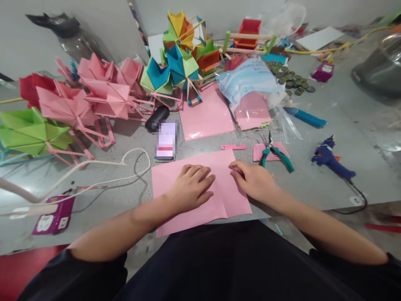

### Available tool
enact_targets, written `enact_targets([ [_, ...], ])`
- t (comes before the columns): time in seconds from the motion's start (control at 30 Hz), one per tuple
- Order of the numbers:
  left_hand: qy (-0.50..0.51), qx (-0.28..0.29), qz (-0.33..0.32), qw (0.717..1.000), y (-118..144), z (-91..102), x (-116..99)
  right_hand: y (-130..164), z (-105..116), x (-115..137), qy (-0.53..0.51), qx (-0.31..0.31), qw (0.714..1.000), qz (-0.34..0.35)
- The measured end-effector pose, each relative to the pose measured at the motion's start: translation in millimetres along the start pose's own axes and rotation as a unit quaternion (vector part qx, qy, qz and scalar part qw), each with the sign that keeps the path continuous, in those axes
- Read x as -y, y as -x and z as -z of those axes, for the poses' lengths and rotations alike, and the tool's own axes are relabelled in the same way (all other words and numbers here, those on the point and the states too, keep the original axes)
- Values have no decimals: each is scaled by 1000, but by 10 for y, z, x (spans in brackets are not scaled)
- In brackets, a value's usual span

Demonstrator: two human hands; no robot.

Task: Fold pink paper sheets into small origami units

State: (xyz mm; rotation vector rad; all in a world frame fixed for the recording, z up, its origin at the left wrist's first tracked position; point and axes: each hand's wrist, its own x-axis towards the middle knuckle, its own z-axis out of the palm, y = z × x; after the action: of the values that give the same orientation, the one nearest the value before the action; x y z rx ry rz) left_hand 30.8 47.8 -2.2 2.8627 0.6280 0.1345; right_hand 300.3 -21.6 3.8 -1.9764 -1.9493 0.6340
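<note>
Left hand (191, 187) flat, fingers spread, pressing pink paper sheet (200, 190) at near edge of grey surface (313, 184); right hand (250, 179) curled, fingertips pinching sheet at crease near top edge; teal-handled pliers (275, 154) just right of sheet; blue glue gun (332, 161) farther right; phone (166, 140) above sheet (screen blurred, unreadable); plastic bag (247, 81) bears print too small to read; pink folded-paper models (94, 94) at left.

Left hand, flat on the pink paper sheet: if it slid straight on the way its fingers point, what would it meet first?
The left hand points toward the right hand, also on the pink paper sheet. It would probably meet that hand's fingertips first.
</note>
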Motion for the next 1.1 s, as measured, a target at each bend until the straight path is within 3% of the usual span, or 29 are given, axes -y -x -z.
enact_targets([
  [0.17, -10, 6, 6, 1000, -10, 7, -4, 28, -24, -13, -14, 3, 1000, 27],
  [0.43, 2, 10, -5, 1000, 16, 29, -60, 140, -15, -12, 21, -4, 1000, -21],
  [0.6, 25, -9, -56, 998, 33, -34, -61, 178, -78, -33, 12, -8, 1000, -8],
  [0.83, 29, -37, -67, 997, 28, -58, -50, 219, -129, -113, -29, -26, 999, 33],
  [0.97, 26, -54, -83, 995, 26, -59, -52, 265, -98, -99, -14, -50, 999, 13],
  [1.1, 39, -64, -152, 986, 16, -80, -48, 326, -68, -69, -20, -41, 999, -2],
])
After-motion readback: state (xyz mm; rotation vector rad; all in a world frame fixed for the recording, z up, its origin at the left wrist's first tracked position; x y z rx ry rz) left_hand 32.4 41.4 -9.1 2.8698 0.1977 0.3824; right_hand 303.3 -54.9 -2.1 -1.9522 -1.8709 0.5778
